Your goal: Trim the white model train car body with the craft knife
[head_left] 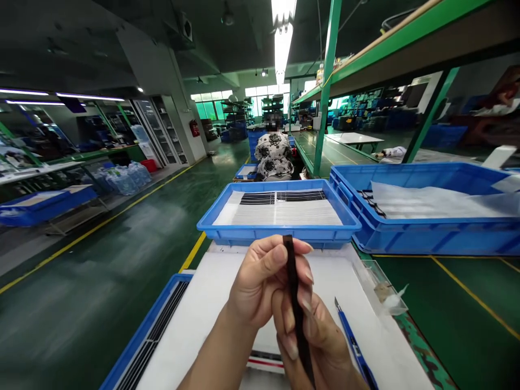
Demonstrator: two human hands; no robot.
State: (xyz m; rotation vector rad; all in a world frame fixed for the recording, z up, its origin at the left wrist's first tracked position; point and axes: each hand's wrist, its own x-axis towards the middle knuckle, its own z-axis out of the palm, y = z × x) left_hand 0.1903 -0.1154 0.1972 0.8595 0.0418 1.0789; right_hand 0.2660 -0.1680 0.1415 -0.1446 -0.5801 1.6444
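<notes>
A narrow flat black strip [298, 311] is held up in front of me, slanting from upper left to lower right. My left hand [264, 276] pinches its upper end between thumb and fingers. Lower down, my right hand [320, 336] grips the same strip, its fingers close to those of the left. Beneath both hands lies a white work surface [219, 292]. To the right of my right hand rests a blue craft knife [353, 341] with its blade tip pointing away. A red-and-white strip [266, 362] shows partly below my wrists.
Ahead stands a blue tray [280, 234] with rows of black strips on white lining. A bigger blue bin [439, 233] is at right. Another tray [140, 346] of black strips sits lower left. A clear plastic box [379, 287] lies at the right edge. A person [274, 154] sits beyond.
</notes>
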